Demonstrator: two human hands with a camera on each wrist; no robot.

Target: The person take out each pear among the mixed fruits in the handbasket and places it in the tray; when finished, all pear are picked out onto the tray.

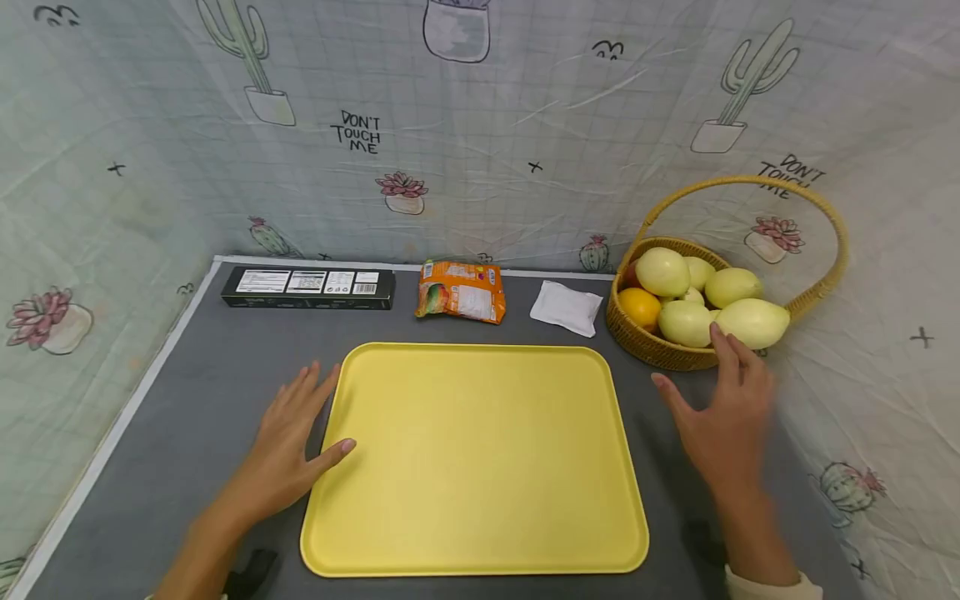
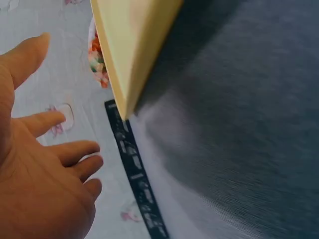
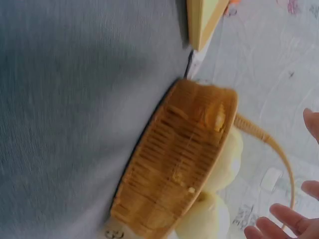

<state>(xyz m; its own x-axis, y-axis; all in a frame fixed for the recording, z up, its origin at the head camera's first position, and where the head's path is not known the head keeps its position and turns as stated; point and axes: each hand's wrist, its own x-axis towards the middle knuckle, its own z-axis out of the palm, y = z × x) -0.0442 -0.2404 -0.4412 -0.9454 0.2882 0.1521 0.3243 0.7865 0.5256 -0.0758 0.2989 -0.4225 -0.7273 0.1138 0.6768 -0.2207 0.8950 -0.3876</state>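
Note:
A yellow tray [image 1: 480, 467] lies flat on the dark grey table. My left hand [image 1: 288, 446] hovers at the tray's left edge, fingers spread and thumb over the rim; the left wrist view shows its palm [image 2: 45, 189] holding nothing. On the right, my right hand [image 1: 731, 417] is held up in front of a wicker basket [image 1: 667, 354], its fingers extended and holding nothing. In the head view its fingertips overlap a pale yellow-green fruit [image 1: 753, 323] at the basket's front rim. More pale fruits [image 1: 662, 272] and an orange [image 1: 640, 308] fill the basket.
Along the table's back edge lie a long black box [image 1: 307, 287] with white labels, an orange snack packet [image 1: 461, 292] and a small white packet [image 1: 567, 307]. The basket's tall handle [image 1: 840, 242] arches up at the right. Printed cloth [image 1: 480, 133] hangs behind the table and at its sides.

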